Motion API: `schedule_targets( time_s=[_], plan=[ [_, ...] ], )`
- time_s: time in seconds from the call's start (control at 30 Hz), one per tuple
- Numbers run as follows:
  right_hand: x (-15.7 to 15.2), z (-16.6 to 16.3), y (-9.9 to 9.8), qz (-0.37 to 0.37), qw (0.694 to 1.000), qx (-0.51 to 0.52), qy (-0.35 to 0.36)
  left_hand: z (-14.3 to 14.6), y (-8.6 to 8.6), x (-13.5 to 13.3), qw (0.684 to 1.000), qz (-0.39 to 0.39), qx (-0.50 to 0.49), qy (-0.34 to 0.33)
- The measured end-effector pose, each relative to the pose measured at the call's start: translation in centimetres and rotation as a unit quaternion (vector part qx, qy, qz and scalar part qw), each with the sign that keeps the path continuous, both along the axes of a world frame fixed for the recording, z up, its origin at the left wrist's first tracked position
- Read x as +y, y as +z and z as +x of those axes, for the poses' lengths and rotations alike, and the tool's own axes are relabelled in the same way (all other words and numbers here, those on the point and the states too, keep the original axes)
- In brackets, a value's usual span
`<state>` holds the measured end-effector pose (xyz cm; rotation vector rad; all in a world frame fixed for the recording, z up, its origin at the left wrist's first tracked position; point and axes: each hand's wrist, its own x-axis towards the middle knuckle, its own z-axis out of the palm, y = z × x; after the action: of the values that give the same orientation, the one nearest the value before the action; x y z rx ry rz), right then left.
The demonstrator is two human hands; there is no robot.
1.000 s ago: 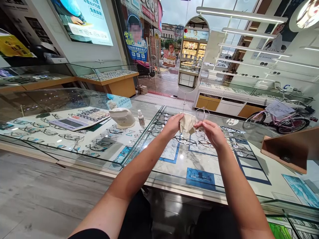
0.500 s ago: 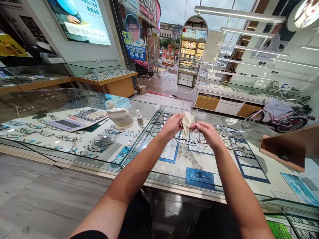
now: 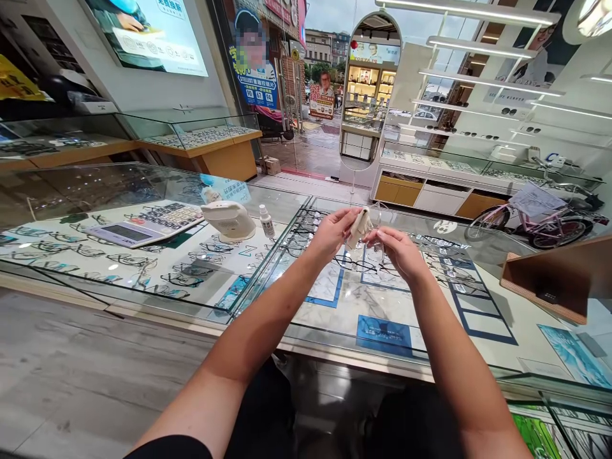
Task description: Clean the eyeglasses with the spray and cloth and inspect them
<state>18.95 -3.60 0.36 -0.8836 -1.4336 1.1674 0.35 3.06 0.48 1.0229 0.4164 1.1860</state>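
Observation:
My left hand (image 3: pixel 333 234) pinches a cream cleaning cloth (image 3: pixel 358 231), which hangs folded from the fingers above the glass counter. My right hand (image 3: pixel 398 250) is closed with thumb and fingertips on a pair of thin clear-framed eyeglasses (image 3: pixel 381 210). Cloth and eyeglasses meet between the two hands; exactly which part the cloth covers is too small to tell. Below the hands, dark-framed eyeglasses (image 3: pixel 354 262) show in or on the display case (image 3: pixel 329 341).
Left of my arms stand a white spray bottle (image 3: pixel 266 222), a cream rounded device (image 3: pixel 229 220) and a large calculator (image 3: pixel 143 224). A blue card (image 3: pixel 384 335) lies near the front edge. At the right juts a brown wooden stand (image 3: pixel 545 280).
The cloth has been drawn into a narrower fold against the eyeglasses. My left hand has turned slightly, and both hands stay close together. The view has shifted a little.

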Motion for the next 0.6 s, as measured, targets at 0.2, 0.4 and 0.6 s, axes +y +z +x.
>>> schedule_targets(
  time_s=[0.2,0.4,0.6],
  plan=[
    [0.1,-0.7,-0.5,0.007,1.000,-0.013,0.026,0.6,-0.3,-0.3,0.996,0.051,0.030,0.070],
    [-0.1,-0.9,-0.3,0.010,0.999,-0.010,0.037,0.4,-0.1,-0.8,0.995,0.047,0.086,0.035],
    [-0.4,-1.2,-0.1,-0.022,0.998,0.016,0.054,0.1,0.1,-1.2,0.987,0.100,0.090,-0.085]
  ],
)
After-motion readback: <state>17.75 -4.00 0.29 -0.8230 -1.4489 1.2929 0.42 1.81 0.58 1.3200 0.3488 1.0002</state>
